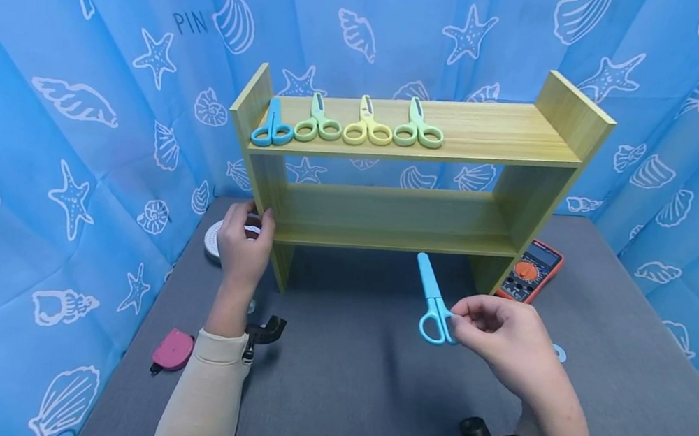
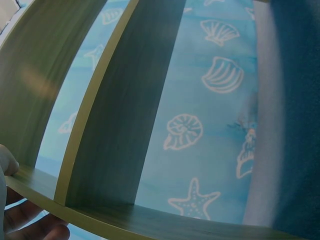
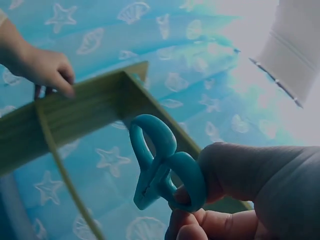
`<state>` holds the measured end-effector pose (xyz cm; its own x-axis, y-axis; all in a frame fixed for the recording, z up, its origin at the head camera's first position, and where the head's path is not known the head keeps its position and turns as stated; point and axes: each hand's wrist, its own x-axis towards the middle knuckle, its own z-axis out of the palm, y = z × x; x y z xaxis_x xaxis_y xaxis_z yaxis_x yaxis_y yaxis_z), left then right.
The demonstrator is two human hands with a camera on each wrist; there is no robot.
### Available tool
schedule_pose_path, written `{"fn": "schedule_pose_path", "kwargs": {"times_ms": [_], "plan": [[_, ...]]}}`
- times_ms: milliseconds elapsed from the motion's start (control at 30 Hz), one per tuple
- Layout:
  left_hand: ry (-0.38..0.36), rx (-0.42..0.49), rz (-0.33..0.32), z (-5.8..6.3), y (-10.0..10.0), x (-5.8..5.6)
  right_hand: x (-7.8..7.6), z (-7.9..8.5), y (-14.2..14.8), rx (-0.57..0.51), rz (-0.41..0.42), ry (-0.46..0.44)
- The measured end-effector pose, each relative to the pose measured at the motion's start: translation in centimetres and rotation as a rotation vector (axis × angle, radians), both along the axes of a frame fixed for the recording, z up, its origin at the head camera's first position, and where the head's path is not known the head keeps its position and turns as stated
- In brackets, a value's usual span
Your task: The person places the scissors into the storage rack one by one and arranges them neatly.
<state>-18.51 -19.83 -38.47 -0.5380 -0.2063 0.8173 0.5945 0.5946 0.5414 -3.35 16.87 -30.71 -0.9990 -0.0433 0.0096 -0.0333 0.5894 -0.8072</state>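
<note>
In the head view, my right hand (image 1: 505, 335) pinches a pair of light-blue scissors (image 1: 428, 278) by a finger loop. Their covered blade points up and away, in front of the wooden shelf's (image 1: 387, 218) lower board. My left hand (image 1: 242, 246) grips the shelf's left side panel, with thumb and fingers (image 2: 35, 230) on opposite sides of it in the left wrist view. Along the top board, from the left, lie blue scissors (image 1: 274, 110), green scissors (image 1: 317, 106), yellow scissors (image 1: 366, 113) and light-green scissors (image 1: 416, 114), loops toward me.
A red-edged multimeter (image 1: 530, 270) lies by the shelf's right foot. Behind my left hand is a round white object (image 1: 213, 240), partly hidden. A pink tape measure (image 1: 174, 350) lies on the grey table (image 1: 333, 385) at left. A blue shell-patterned curtain (image 1: 112, 118) hangs behind.
</note>
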Motion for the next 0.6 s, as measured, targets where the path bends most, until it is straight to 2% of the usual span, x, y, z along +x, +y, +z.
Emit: {"fn": "schedule_pose_path", "kwargs": {"times_ms": [233, 433, 600], "plan": [[0.0, 0.001, -0.001, -0.1, 0.0, 0.0, 0.9, 1.5, 2.3, -0.001, -0.077, 0.048], [-0.001, 0.012, -0.01, 0.0, 0.0, 0.0, 1.3, 3.0, 4.3, -0.01, -0.127, 0.18], [-0.008, 0.006, -0.011, 0.0, 0.1, 0.1, 1.0, 5.0, 5.7, -0.021, -0.147, 0.29]]}}
